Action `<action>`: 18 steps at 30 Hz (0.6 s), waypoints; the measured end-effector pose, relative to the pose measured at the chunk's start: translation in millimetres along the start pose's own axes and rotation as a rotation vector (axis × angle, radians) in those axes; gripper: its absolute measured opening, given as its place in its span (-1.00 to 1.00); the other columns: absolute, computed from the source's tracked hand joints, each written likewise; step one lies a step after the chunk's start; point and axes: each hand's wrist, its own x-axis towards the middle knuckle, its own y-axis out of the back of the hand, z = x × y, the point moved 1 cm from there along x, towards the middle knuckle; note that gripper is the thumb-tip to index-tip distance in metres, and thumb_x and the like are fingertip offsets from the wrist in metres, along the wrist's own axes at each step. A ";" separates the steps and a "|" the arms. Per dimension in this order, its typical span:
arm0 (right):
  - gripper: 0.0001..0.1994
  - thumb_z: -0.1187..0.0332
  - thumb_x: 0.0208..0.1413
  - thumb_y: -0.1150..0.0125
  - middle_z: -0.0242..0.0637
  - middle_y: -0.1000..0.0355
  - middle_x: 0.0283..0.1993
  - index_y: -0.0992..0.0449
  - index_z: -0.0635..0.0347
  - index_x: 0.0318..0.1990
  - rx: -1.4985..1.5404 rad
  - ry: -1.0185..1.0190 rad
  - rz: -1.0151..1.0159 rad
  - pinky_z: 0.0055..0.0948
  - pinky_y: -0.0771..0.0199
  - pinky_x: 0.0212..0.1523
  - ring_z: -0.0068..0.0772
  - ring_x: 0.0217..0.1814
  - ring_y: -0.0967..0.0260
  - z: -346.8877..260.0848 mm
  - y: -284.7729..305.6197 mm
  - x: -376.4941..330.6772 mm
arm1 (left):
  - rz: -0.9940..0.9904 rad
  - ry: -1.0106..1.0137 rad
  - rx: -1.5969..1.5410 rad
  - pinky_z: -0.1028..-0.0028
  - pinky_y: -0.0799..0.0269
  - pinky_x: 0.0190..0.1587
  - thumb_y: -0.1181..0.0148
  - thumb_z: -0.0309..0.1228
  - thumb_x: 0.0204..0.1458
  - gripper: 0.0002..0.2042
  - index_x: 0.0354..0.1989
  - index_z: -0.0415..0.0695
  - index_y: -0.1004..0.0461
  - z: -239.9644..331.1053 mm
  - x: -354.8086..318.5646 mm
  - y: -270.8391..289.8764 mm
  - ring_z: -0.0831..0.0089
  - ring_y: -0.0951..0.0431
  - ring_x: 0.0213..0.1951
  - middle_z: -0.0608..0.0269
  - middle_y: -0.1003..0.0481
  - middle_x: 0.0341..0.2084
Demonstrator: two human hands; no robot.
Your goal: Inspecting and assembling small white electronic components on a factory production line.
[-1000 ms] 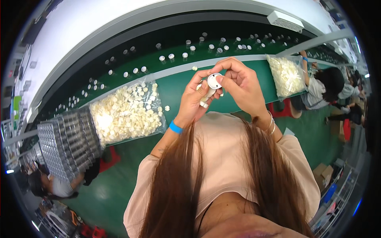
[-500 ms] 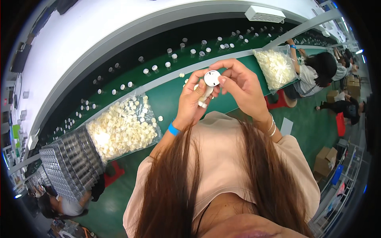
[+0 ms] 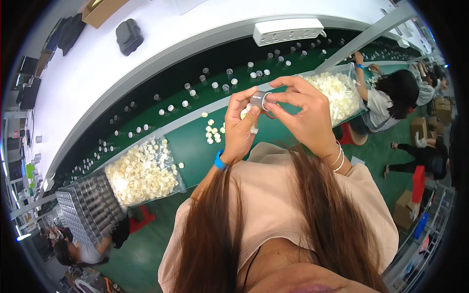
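Note:
Above the green bench, both my hands meet around a small grey cylinder (image 3: 259,100) with a white rim on its right side. My left hand (image 3: 238,128) grips the cylinder between thumb and fingers. A few cream caps (image 3: 253,130) are also tucked in its palm, partly hidden by the fingers. From the other side, my right hand (image 3: 308,111) has its thumb and forefinger closed at the white rim; whether they pinch a separate small part there is hidden. Several loose cream caps (image 3: 210,130) lie on the bench left of my left hand.
A clear bag of cream caps (image 3: 141,171) lies to the left, beside stacked trays (image 3: 90,205). Another such bag (image 3: 337,93) is at the right, near a co-worker (image 3: 388,95). Beyond the bench, small cups (image 3: 215,85) stand along a dark green belt. A power strip (image 3: 288,31) sits behind it.
The piece in my hands has turned: its white round face showed before, and now its grey side shows. My right fingers have shifted to its rim. The view has moved, showing more loose caps.

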 end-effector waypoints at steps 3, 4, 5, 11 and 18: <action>-0.87 0.49 -0.20 -0.39 -0.34 -0.52 -0.23 -0.64 0.18 -0.40 -0.066 0.058 -0.058 -0.49 -0.36 -0.33 -0.48 -0.42 -0.39 25.9 14.3 9.9 | 0.069 -0.015 0.050 0.47 -0.37 -0.06 -0.16 -0.38 0.14 -0.63 0.10 -0.19 -0.30 -20.0 6.8 -13.2 0.51 -0.44 -0.13 0.22 -0.44 -0.14; -0.88 0.45 -0.20 -0.39 -0.36 -0.52 -0.25 -0.64 0.16 -0.42 -0.105 0.114 -0.088 -0.45 -0.34 -0.29 -0.44 -0.40 -0.40 34.6 14.3 13.8 | 0.088 -0.018 0.063 0.47 -0.37 -0.06 -0.16 -0.38 0.14 -0.63 0.10 -0.19 -0.30 -24.2 8.1 -13.4 0.51 -0.44 -0.13 0.22 -0.44 -0.14; -0.88 0.45 -0.20 -0.39 -0.36 -0.52 -0.25 -0.64 0.16 -0.42 -0.083 0.120 -0.099 -0.45 -0.34 -0.29 -0.44 -0.40 -0.40 43.1 13.1 17.2 | 0.108 -0.018 0.080 0.46 -0.36 -0.04 -0.14 -0.40 0.15 -0.64 0.10 -0.18 -0.29 -27.6 9.5 -12.7 0.51 -0.43 -0.11 0.23 -0.44 -0.13; -0.93 0.38 -0.11 -0.33 -0.40 -0.53 -0.28 -0.60 0.14 -0.45 0.020 0.168 -0.271 -0.43 -0.25 -0.24 -0.35 -0.32 -0.44 66.5 -19.2 40.6 | 0.291 0.010 0.027 0.48 -0.35 -0.04 -0.11 -0.36 0.17 -0.65 0.11 -0.16 -0.29 -30.1 11.0 -2.3 0.51 -0.43 -0.13 0.23 -0.44 -0.12; -0.83 0.40 -0.13 -0.36 -0.35 -0.49 -0.13 -0.60 0.12 -0.32 0.241 0.301 -0.246 -0.42 -0.32 -0.21 -0.39 -0.27 -0.43 63.2 -30.7 27.7 | 0.390 0.014 -0.167 0.46 -0.33 -0.01 -0.06 -0.30 0.20 -0.69 0.08 -0.09 -0.29 -21.1 -1.1 -6.5 0.51 -0.41 -0.09 0.29 -0.44 -0.09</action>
